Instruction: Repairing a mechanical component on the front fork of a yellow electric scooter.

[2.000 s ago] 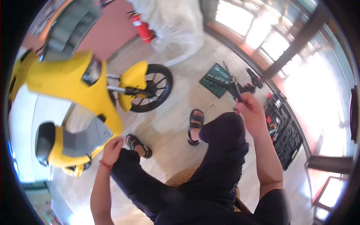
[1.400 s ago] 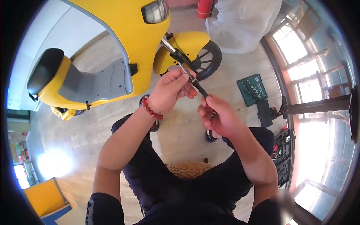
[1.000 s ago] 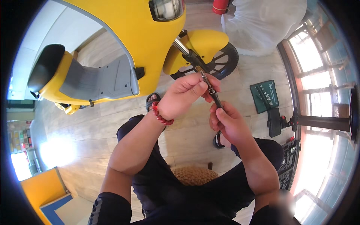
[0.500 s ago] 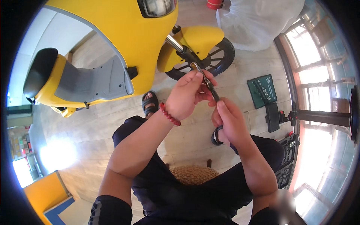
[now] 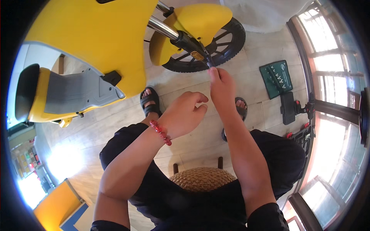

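My right hand (image 5: 221, 84) grips a slim dark metal wrench (image 5: 209, 63), its far end at the lower front fork (image 5: 185, 42) of a yellow scooter (image 5: 96, 34), beside an orange reflector (image 5: 196, 55). The spoked front wheel (image 5: 235, 42) and yellow mudguard (image 5: 199, 22) surround that spot. My left hand (image 5: 189, 113), with a red bead bracelet (image 5: 161, 132) at the wrist, hangs below and left of it with curled fingers, thumb apart from the index, and nothing visible in it.
Green tool roll (image 5: 275, 79), black stand or holder (image 5: 289, 107) and black tool case (image 5: 298, 136) lie to the right, by glass doors (image 5: 329, 92). A white plastic-covered bulk (image 5: 262, 11) is behind the wheel. My sandalled feet (image 5: 148, 102) flank a woven stool (image 5: 202, 177).
My right hand has moved forward and up, bringing the wrench to the fork. My left hand has let go of the wrench and dropped back. The view has shifted, with the scooter front higher.
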Action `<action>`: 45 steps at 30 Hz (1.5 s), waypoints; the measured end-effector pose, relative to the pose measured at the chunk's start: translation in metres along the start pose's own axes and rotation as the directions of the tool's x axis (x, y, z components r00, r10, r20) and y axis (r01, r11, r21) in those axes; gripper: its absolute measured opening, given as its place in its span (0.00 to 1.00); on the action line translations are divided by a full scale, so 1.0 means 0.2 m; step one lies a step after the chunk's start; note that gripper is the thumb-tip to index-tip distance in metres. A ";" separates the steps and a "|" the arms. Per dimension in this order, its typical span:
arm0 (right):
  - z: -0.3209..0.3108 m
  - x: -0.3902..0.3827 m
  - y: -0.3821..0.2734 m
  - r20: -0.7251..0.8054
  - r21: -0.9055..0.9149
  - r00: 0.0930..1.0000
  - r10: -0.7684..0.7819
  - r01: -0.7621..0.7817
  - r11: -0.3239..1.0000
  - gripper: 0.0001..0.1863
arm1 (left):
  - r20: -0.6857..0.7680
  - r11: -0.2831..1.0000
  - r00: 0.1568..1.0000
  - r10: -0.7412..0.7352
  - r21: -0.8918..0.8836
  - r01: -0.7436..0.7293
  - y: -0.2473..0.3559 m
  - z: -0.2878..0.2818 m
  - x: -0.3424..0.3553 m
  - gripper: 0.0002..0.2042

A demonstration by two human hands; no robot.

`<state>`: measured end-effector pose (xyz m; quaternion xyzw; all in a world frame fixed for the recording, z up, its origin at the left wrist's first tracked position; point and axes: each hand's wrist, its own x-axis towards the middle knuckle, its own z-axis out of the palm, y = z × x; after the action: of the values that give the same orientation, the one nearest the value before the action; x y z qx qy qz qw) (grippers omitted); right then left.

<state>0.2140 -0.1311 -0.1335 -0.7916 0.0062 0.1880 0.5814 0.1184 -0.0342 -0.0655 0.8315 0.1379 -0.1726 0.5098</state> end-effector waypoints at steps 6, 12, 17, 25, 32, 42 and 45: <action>0.02 0.06 0.01 0.008 0.023 0.999 0.031 -0.031 0.999 0.17 | 0.045 0.989 0.994 -0.098 -0.105 0.102 0.07 -0.04 0.01 0.13; 0.03 0.09 0.05 0.059 0.037 0.998 -0.010 0.008 0.999 0.16 | 0.036 0.994 0.997 -0.066 -0.086 0.069 0.06 -0.03 0.01 0.11; 0.05 0.11 0.10 0.065 0.102 0.997 -0.044 0.037 0.994 0.17 | 0.066 0.988 0.993 -0.100 -0.108 0.107 0.06 -0.03 0.00 0.12; 0.04 0.09 0.04 0.263 0.522 0.941 0.211 -0.323 0.790 0.15 | 0.033 0.990 0.997 -0.069 -0.123 0.073 0.06 -0.02 0.00 0.12; 0.03 0.12 0.11 0.691 0.715 0.713 0.121 -0.698 0.031 0.14 | 0.036 0.991 0.998 -0.052 -0.122 0.056 0.08 -0.02 0.00 0.11; 0.07 0.10 0.11 0.641 0.753 0.753 0.148 -0.654 0.067 0.12 | 0.021 0.984 0.998 -0.067 -0.164 0.070 0.06 -0.03 -0.01 0.11; 0.09 0.08 0.07 0.289 0.651 0.928 0.235 -0.371 0.663 0.13 | 0.020 0.984 0.999 -0.036 -0.173 0.039 0.04 -0.03 -0.01 0.11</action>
<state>0.2210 -0.1153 -0.1559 -0.4821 0.1559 0.3367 0.7936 0.1200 -0.0328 -0.0554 0.7798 0.1638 -0.1765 0.5779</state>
